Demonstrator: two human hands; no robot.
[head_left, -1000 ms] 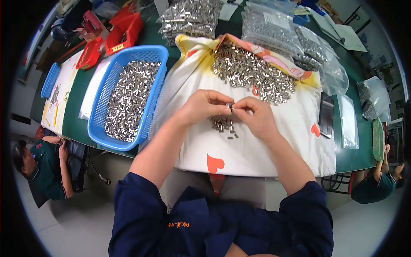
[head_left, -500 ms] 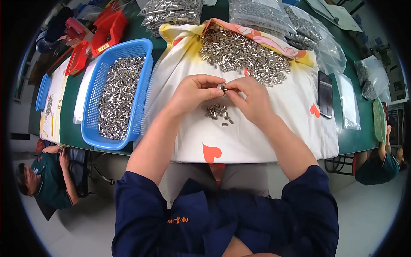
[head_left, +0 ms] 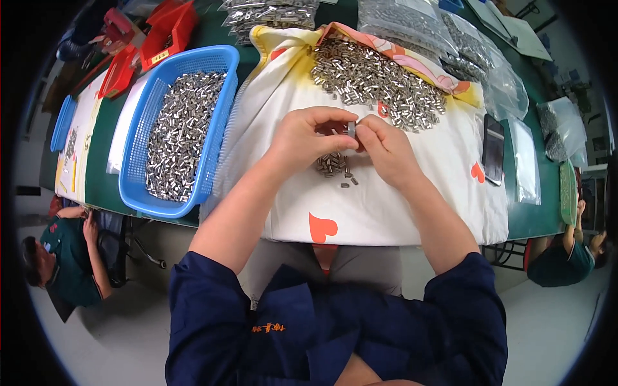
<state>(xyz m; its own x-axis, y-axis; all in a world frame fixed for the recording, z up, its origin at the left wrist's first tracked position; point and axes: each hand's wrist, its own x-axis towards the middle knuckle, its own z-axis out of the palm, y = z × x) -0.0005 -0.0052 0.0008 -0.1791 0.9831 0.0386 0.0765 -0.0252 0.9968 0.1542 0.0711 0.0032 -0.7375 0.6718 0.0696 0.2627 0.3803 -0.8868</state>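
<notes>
A green table [head_left: 544, 209] carries everything, with a white cloth [head_left: 360, 219] printed with red hearts spread over its near edge. At the cloth's left stands a blue basket [head_left: 158, 207], filled with small metal tubes. Clear bags [head_left: 402, 26] of metal parts lie along the far side. Before them, against the cloth's folded, coloured edge, is a broad heap [head_left: 380, 87] of tubes. Two red bins [head_left: 166, 35] stand beyond the basket.

The left hand [head_left: 306, 136] and right hand [head_left: 384, 145] meet just short of the heap. The left thumb and forefinger pinch a piece from either side; the right thumb and forefinger come together at its right, but whether they grip it I cannot tell. A dark phone [head_left: 494, 149] lies near the cloth's right edge. Below the hands sits a small pile [head_left: 331, 165] of tubes. Smallest is the metal piece [head_left: 351, 129], between the hands, above the cloth.
</notes>
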